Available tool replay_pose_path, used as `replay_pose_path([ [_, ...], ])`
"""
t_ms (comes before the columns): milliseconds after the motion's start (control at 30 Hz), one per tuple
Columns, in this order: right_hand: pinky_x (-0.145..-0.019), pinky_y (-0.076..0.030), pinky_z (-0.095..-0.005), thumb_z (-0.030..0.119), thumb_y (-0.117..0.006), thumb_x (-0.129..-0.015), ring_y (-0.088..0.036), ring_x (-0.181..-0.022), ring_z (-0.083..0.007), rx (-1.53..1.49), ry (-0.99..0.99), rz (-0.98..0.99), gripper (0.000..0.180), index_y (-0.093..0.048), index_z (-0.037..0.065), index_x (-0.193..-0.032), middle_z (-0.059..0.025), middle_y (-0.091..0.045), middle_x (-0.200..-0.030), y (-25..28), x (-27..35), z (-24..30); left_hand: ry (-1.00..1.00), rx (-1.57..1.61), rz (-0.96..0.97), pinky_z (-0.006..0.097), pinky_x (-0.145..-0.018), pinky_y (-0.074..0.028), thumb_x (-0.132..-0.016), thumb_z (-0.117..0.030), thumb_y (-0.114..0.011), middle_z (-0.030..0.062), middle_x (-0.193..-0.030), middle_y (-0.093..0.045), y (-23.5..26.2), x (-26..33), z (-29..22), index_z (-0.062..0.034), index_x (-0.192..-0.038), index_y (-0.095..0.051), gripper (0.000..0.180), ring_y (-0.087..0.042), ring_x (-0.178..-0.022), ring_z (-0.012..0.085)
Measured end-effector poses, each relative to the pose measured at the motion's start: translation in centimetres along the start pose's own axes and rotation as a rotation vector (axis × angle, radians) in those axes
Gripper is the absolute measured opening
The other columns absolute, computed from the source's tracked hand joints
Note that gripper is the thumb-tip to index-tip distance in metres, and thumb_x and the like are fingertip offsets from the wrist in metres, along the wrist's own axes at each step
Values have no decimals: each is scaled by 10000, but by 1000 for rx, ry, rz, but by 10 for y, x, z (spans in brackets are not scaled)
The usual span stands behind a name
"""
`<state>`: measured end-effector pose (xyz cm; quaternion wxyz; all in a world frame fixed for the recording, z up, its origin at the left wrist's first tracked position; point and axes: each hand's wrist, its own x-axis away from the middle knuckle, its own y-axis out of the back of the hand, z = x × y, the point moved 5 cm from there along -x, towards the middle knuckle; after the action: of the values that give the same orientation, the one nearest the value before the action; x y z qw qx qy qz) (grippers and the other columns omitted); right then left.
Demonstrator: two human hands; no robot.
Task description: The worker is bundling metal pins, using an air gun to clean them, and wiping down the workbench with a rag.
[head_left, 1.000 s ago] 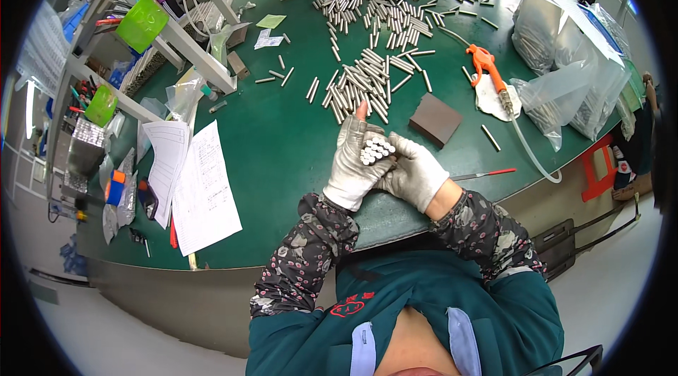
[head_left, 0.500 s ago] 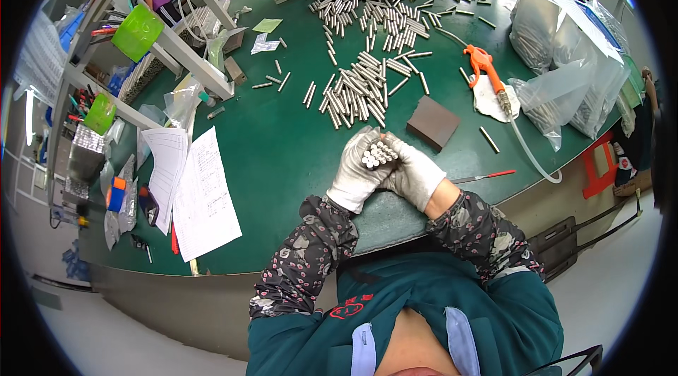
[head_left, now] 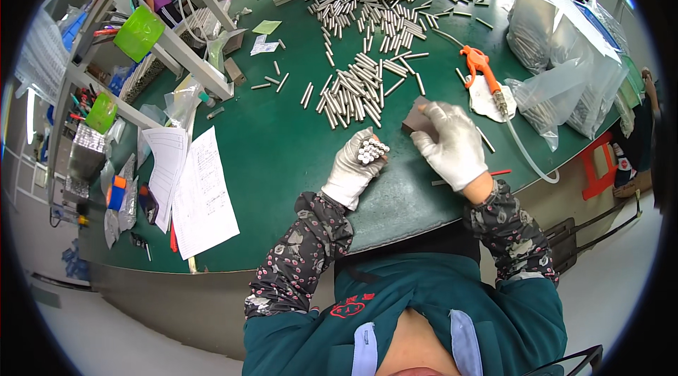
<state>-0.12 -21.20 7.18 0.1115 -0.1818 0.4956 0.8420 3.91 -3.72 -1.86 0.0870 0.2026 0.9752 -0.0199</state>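
Observation:
My left hand [head_left: 351, 173], in a white glove, is closed around a bundle of short metal pins [head_left: 372, 150] with their round ends facing up. To its right, my gloved right hand [head_left: 455, 150] is at a dark brown block [head_left: 418, 120] and covers part of it. Its thumb and fingers are spread apart; whether they touch the block I cannot tell. Beyond my hands lies a pile of loose metal pins [head_left: 353, 97] on the green table [head_left: 282, 185]. A thin file with a red handle [head_left: 501, 172] lies partly behind my right wrist.
An orange air gun [head_left: 478, 65] with a clear hose rests on a white cloth [head_left: 484, 102] at the right. Clear bags of pins [head_left: 531, 33] stand beyond it. More pins [head_left: 402, 19] spread farther back. Written papers [head_left: 205, 196] and a white shelf frame [head_left: 187, 51] are at the left.
My right hand has come away from the bundle and moved right to the brown block, its fingers spreading. My left hand keeps the pins, almost in the same place.

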Motion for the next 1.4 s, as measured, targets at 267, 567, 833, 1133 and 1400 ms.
replay_pose_path([
  [267, -961, -344, -420, 340, -695, -653, -406, -1168, -360, 373, 73, 152, 620, -520, 158, -1219, -208, -431, -1256, -26, -3, -22, 165, 4, -77, 220, -766, -503, -724, 117, -637, 3, -924, -569, -3, 0, -3, -20, -1211, -433, 546, -577, -842, 85],
  [567, -821, -428, -442, 182, -678, -650, -535, -969, -363, -133, 591, 8, 386, -638, 159, -1034, -229, -538, -1080, 1, -7, 48, 229, 531, 111, 276, -890, -462, -729, 128, -621, 71, -1101, -576, -4, -6, 8, 4, -1206, -453, 521, -554, -1021, 136],
  [833, -788, -421, -424, 171, -639, -644, -538, -894, -331, -115, 523, 26, 303, -642, 142, -946, -148, -560, -979, 1, -13, 44, 144, 212, 49, 284, -877, -478, -738, 130, -606, 74, -1106, -570, -8, -3, -3, -9, -1207, -446, 516, -566, -1013, 155],
  [1133, -751, -415, -418, 221, -620, -680, -528, -875, -314, 330, 271, -48, 213, -667, 160, -878, -142, -557, -964, 11, -36, 17, 89, 29, 23, 250, -793, -496, -724, 100, -636, 54, -1069, -581, -7, -3, 5, -52, -1161, -493, 485, -590, -886, 123],
  [1400, -745, -428, -406, 241, -613, -694, -529, -890, -305, 341, 210, -133, 200, -659, 145, -864, -151, -556, -972, 15, -31, 6, 26, -88, 57, 258, -779, -498, -724, 97, -637, 33, -1020, -589, -8, -1, 4, -67, -1142, -506, 468, -588, -885, 126],
])
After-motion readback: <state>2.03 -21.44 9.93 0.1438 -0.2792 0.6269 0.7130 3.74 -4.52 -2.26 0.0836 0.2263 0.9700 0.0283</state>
